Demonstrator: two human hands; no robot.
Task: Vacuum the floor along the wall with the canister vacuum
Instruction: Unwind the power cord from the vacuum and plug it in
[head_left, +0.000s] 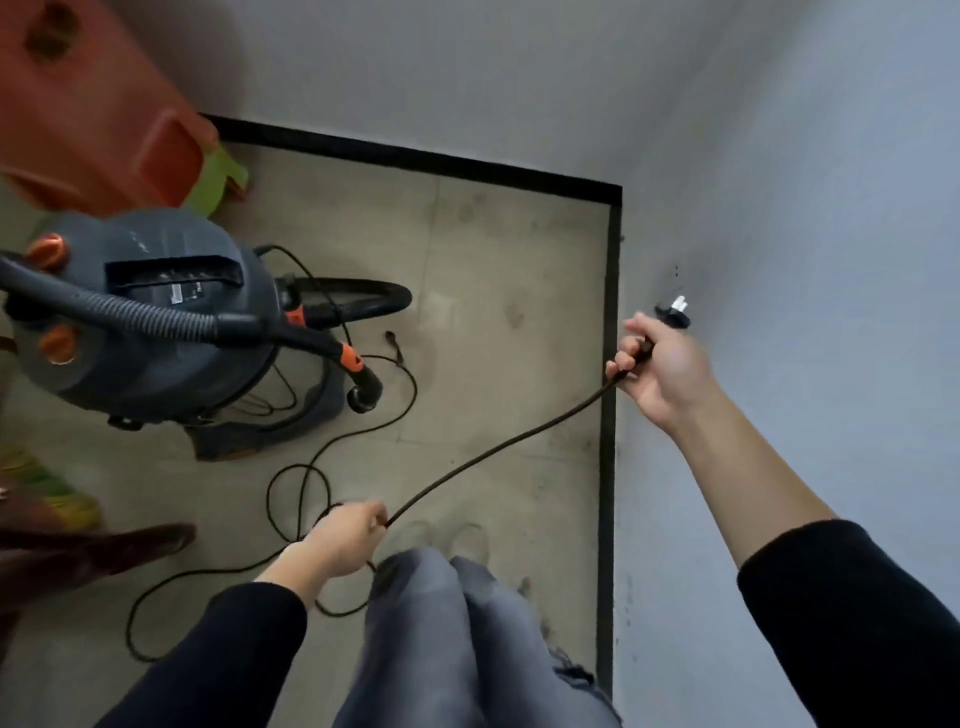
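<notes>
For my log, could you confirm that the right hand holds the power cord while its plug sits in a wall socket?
No: the head view shows the plug free in the air, prongs bare. The right hand does hold the power cord.

A dull beige tiled floor, smudged with dusty marks, runs into a corner. Black skirting lines the pale back wall and right wall. Far left, a green stool shows beneath an orange stool. The light is soft and even.
</notes>
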